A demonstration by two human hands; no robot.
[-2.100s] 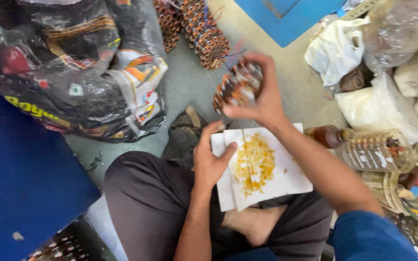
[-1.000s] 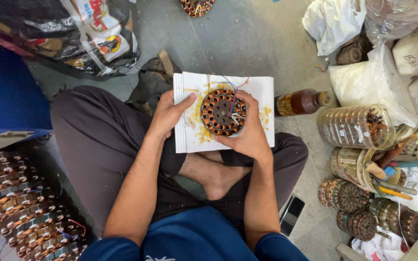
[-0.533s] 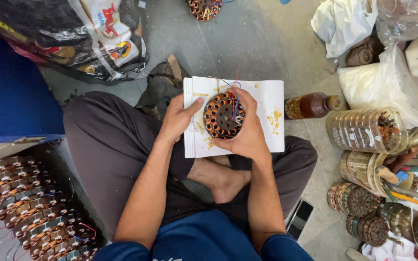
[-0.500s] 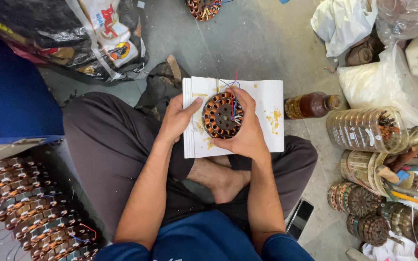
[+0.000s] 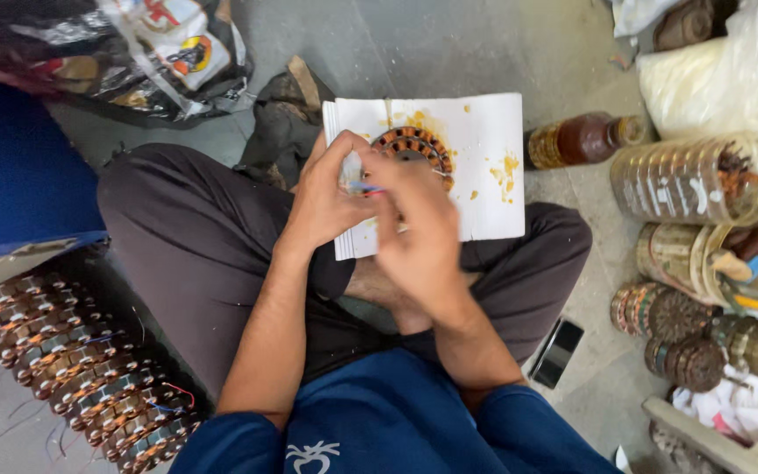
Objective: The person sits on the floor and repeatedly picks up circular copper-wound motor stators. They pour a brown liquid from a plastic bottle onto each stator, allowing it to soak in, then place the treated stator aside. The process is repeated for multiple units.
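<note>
Both hands meet over the stator (image 5: 414,147) on the white paper (image 5: 484,175): left hand (image 5: 326,197) pinches its near-left edge, right hand (image 5: 418,230) blurred, grip unclear.

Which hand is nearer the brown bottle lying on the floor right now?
Right. The right hand is over the white paper stack, on the side toward the brown bottle. The left hand sits at the stack's far edge, farther away.

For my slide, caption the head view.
Seated person's left hand and right hand work a copper-wound stator over stained white paper.
</note>
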